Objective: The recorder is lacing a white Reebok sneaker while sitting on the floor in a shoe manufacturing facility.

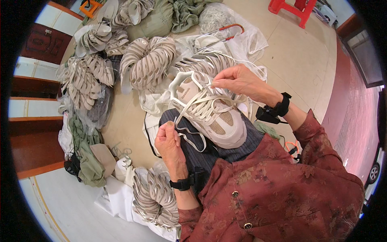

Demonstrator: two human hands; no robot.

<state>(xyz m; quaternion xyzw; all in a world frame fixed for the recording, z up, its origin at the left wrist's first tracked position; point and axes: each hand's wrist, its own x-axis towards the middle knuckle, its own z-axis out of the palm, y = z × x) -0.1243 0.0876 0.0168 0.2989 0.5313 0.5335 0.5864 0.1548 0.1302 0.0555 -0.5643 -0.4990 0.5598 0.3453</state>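
Observation:
A beige and white sneaker (231, 135) rests across my lap on dark striped trousers (246, 151), its toe toward me. A cream shoelace (201, 105) crosses its tongue in loose loops. My left hand (170, 143), beside the shoe, is closed in a pinch on one lace end, and a slack length of lace curves from it toward the shoe. My right hand (246, 84) pinches the lace by the upper eyelets near the collar; the fingertips hide exactly where it is gripped. Black straps sit on both wrists.
Strung bundles of shoe uppers (147, 62) lie on the floor ahead and to the left, with another bundle (155, 197) at lower left. Plastic sheeting (250, 36) and an orange-handled hook (234, 26) lie ahead. A red stool (296, 12) stands far right. Green cloth (86, 157) lies left.

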